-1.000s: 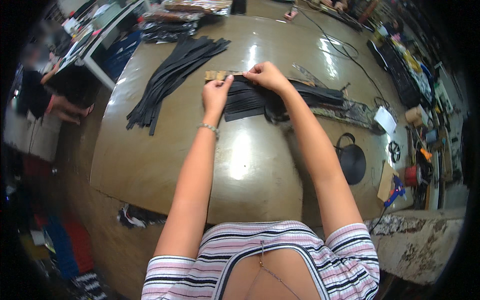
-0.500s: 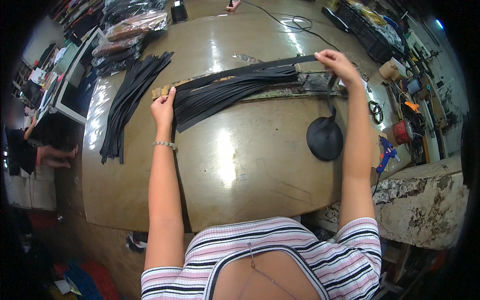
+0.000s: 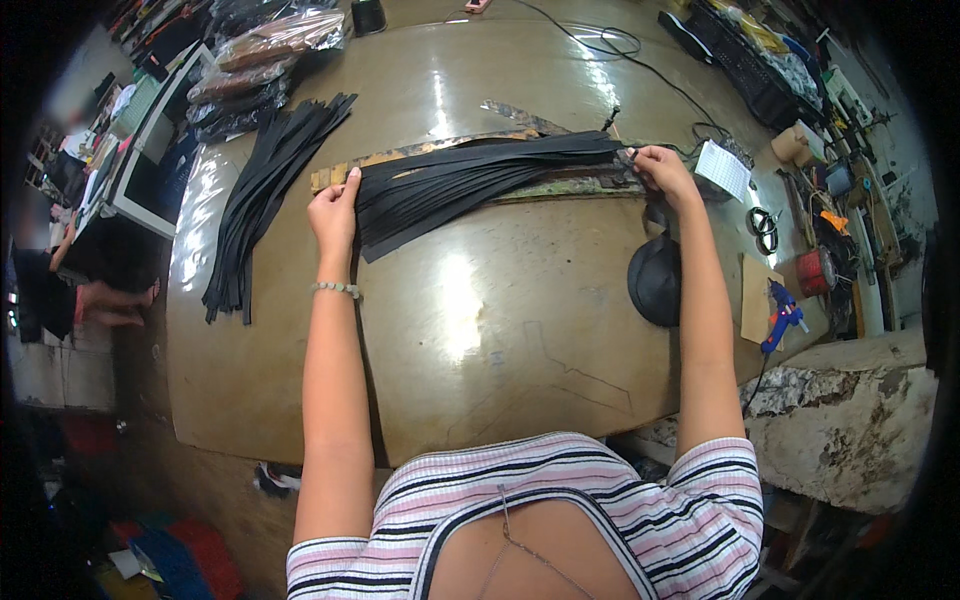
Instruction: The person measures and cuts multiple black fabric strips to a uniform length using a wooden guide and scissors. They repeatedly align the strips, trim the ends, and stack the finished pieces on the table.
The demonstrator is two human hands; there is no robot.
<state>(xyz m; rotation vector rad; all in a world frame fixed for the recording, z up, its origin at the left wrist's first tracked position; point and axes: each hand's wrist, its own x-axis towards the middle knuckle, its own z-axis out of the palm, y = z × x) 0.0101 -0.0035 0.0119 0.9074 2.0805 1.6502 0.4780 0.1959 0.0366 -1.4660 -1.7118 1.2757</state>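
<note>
Co-worker (image 3: 45, 290): nine o'clock, read from mid-view; dark top, bare legs, sitting beside a white-framed desk (image 3: 150, 190).
Bundle (image 3: 240, 225): ten o'clock on the table (image 3: 480, 390); loose black strips fanned lengthwise, apart from both hands.
Bags (image 3: 275, 50): near eleven o'clock; clear plastic over brown and black contents, stacked just beyond the bundle.
Bar (image 3: 326, 179): yellowish left end at ten o'clock, the rest running rightward beneath black strips, a mottled stretch showing near two.
Left hand (image 3: 333, 208): ten o'clock; fingers curled, thumb pressing the strips' left ends to the bar; beaded bracelet (image 3: 336, 289) at the wrist.
Strips (image 3: 450, 190): twelve o'clock, spanning between the hands; many flat black lengths lie layered along the bar, left ends spreading toward the wearer.
Right hand (image 3: 668, 178): two o'clock; fingertips drawn together at the strips' right ends; what sits between them cannot be told.
Roll (image 3: 652, 285): three o'clock; black, round, against the right forearm in view, with a tail rising toward the right hand.
Paper (image 3: 722, 170): two o'clock; white, just beside the right hand.
Glue gun (image 3: 783, 318): three o'clock; blue, near a red spool (image 3: 815, 272).
</note>
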